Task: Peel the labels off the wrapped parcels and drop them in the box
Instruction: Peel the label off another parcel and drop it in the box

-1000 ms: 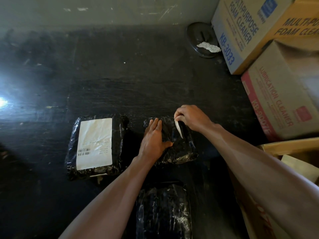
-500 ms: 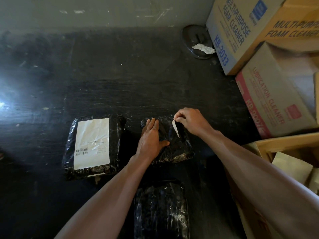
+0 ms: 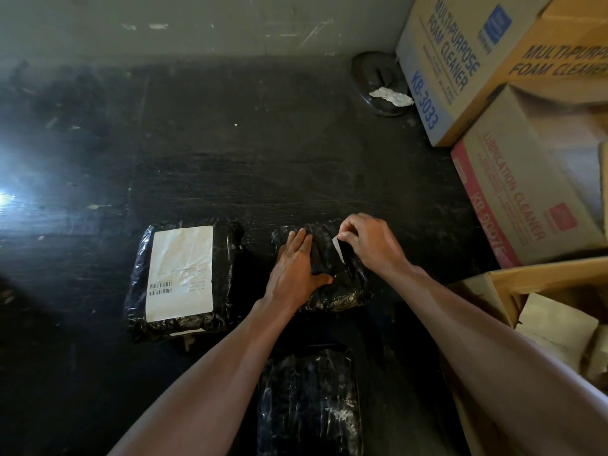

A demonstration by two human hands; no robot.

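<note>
Three black wrapped parcels lie on the dark table. The left parcel [image 3: 138, 307] carries a full white label [image 3: 179, 274]. My left hand [image 3: 292, 271] lies flat with straight fingers on the middle parcel [image 3: 342, 291]. My right hand [image 3: 368, 241] pinches a narrow white label strip [image 3: 339, 248], partly lifted off that parcel's top. A third parcel [image 3: 309, 403] without a visible label sits near me, between my forearms. An open cardboard box [image 3: 503, 291] at the lower right holds peeled paper pieces [image 3: 556, 327].
Two cleaner cartons, a blue-printed one [image 3: 441, 70] and a red-printed one [image 3: 506, 199], stand along the right side. A dark round object [image 3: 375, 80] with a crumpled white scrap [image 3: 391, 96] sits by the back wall. Glare brightens the table's left edge.
My right hand has pulled the label strip slightly up and to the right off the middle parcel. My left hand stays pressed on that parcel.
</note>
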